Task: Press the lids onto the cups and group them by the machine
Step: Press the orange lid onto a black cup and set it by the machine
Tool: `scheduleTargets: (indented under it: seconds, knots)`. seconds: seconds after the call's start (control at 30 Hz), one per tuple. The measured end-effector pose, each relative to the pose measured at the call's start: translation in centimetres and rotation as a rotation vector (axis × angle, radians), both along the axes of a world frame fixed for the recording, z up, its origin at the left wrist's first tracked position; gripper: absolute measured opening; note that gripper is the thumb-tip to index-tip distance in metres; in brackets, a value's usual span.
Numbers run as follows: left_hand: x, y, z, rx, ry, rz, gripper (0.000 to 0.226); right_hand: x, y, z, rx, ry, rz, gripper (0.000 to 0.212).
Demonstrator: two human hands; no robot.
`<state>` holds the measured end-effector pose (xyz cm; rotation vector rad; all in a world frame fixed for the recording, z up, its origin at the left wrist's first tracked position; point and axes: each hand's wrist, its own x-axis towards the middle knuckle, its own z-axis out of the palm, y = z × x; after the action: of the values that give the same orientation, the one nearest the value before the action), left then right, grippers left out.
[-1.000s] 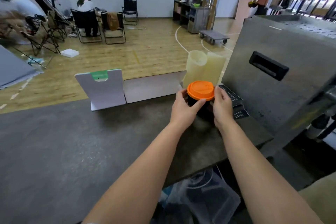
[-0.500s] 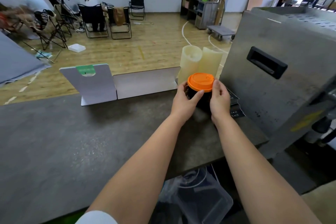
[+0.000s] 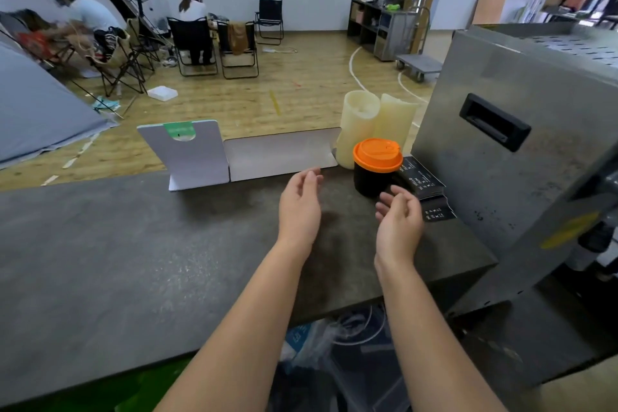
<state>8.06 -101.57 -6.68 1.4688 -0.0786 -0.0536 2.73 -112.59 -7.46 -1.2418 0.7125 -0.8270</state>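
A black cup with an orange lid on top stands on the dark counter, close to the steel machine at the right. My left hand hovers to the cup's left, fingers relaxed, holding nothing. My right hand floats just in front of the cup, fingers loosely curled and empty. Neither hand touches the cup.
Two pale sleeves of stacked cups stand behind the black cup. Black printed packets lie against the machine's base. A folded white card stand sits at the counter's far edge. People and folding chairs are far behind.
Both hands have let go of the lidded cup and pulled back toward me. The cup stays standing by the machine.
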Motion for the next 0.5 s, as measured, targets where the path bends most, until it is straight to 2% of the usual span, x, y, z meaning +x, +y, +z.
scheduleTargets:
  seconds: [0.3, 0.5]
  knots:
    - [-3.1, 16.1, 1.0, -0.066, -0.02, 0.327, 0.03, 0.3, 10.6, 1.8, -0.04, -0.021, 0.336, 0.025]
    - [-6.6, 29.8, 2.7, -0.101, -0.036, 0.546, 0.029, -0.2, 23.3, 3.3, -0.036, -0.1, 0.588, 0.025]
